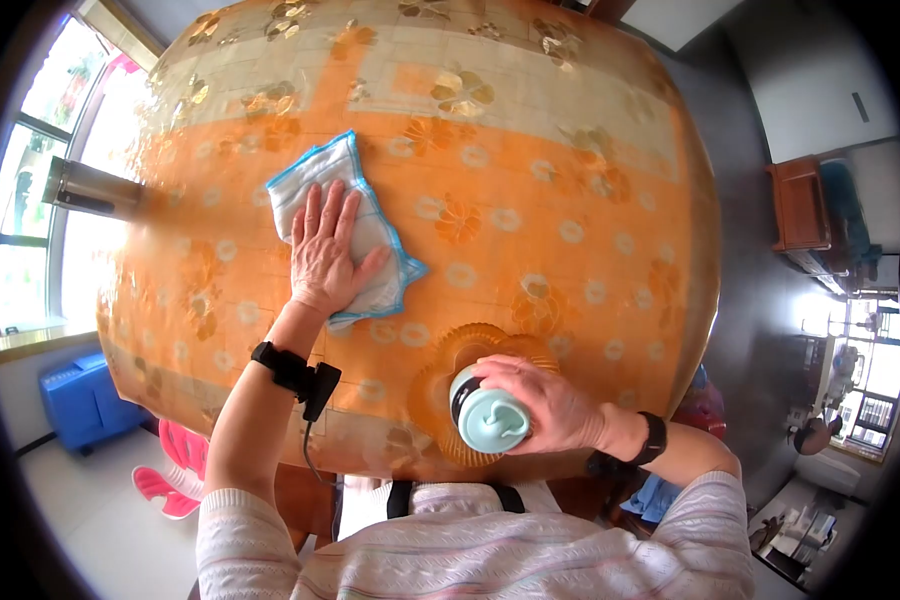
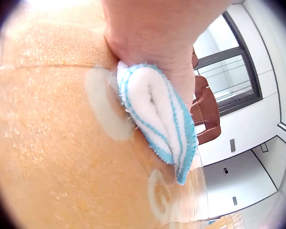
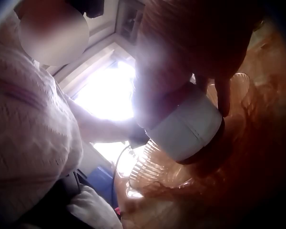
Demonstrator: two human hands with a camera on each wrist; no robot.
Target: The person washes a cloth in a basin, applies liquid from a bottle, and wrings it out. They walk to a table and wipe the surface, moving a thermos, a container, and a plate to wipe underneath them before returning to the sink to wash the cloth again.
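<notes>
The flat left hand (image 1: pixel 325 250) presses the blue-edged white cloth (image 1: pixel 370 235) on the orange floral surface (image 1: pixel 570 150); the right hand (image 1: pixel 545 405) grips a pale-blue-lidded cup (image 1: pixel 488 418) above an amber glass dish (image 1: pixel 440 380), which it could knock.

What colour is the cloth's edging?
Light blue edging on the white cloth, clearest in the left wrist view.

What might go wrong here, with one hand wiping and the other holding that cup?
The right hand grips the pale blue cup over an amber glass dish near the table edge; a nudge might knock the dish off. The left hand presses the cloth, which could drag the plastic table cover.
</notes>
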